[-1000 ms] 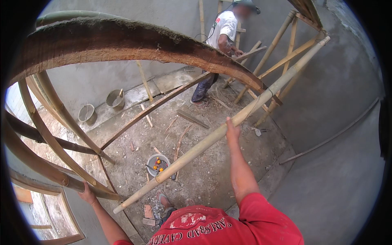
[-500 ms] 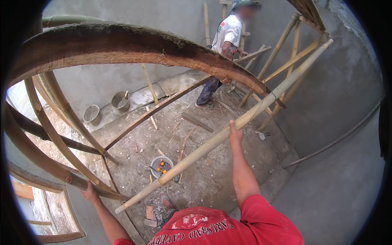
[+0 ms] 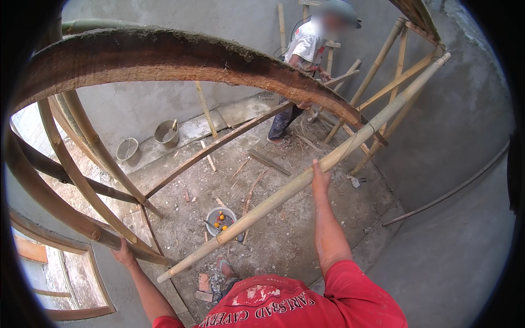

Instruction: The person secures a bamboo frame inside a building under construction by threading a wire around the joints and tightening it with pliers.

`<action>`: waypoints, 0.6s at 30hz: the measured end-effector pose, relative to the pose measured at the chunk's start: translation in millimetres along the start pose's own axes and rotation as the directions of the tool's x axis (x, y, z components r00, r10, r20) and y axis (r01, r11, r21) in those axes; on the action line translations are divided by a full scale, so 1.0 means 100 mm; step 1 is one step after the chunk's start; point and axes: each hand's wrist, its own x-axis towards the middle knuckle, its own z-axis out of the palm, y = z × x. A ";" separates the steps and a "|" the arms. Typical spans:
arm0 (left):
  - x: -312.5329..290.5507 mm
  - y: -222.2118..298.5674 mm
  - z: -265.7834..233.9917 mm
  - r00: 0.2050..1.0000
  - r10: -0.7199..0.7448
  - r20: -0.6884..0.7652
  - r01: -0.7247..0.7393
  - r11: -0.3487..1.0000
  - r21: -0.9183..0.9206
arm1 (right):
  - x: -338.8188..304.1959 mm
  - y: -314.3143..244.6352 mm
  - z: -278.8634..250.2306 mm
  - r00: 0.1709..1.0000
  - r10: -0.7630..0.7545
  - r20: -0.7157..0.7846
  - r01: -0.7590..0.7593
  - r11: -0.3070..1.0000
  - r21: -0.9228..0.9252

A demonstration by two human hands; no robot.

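Note:
A long pale bamboo pole [image 3: 279, 198] slants from low centre up to the far right. My right hand [image 3: 321, 179] is closed on it near its middle, arm stretched forward. At lower left my left hand [image 3: 125, 255] is closed round a darker bamboo pole [image 3: 71, 221], close to where that pole ends beside the pale one. Part of each hand's fingers is hidden behind its pole. In front of me a rough wooden plank [image 3: 164, 59], crusted with grey mortar on top, crosses the view and meets the pale pole at the right.
A co-worker [image 3: 306, 52] stands beyond the plank, near wooden braces [image 3: 394, 82]. On the littered floor are a bucket of tools [image 3: 210, 227], two more buckets [image 3: 128, 150] and brick pieces [image 3: 204, 282]. More bamboo poles [image 3: 98, 147] cluster at left. A window frame [image 3: 101, 273] sits lower left.
The co-worker's head has tipped down and forward. The whole view has shifted slightly. Both my hands keep their places on the poles.

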 end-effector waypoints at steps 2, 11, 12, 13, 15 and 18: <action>0.00 0.00 0.02 1.000 0.026 -0.013 -0.026 1.000 0.016 | 0.00 0.00 0.00 1.000 0.003 0.001 -0.003 1.000 -0.008; 0.03 -0.10 0.01 0.998 0.056 0.004 -0.056 0.998 0.009 | 0.10 0.10 -0.09 0.999 -0.037 -0.005 0.035 0.990 -0.139; 0.02 -0.09 0.01 0.999 0.036 0.009 -0.036 0.999 0.013 | 0.10 0.10 -0.11 0.999 -0.041 -0.003 0.040 0.984 -0.174; 0.01 -0.09 0.02 1.000 0.016 0.013 -0.016 1.000 0.017 | 0.11 0.11 -0.10 0.996 -0.084 -0.015 0.080 0.980 -0.182; 0.00 -0.06 0.04 1.000 -0.003 0.021 0.003 1.000 0.018 | 0.10 0.14 -0.10 0.986 -0.163 -0.043 0.152 0.968 -0.198; 0.00 -0.04 -0.01 1.000 -0.013 0.011 0.013 1.000 0.026 | 0.02 0.03 -0.03 1.000 -0.002 -0.003 0.002 0.993 -0.115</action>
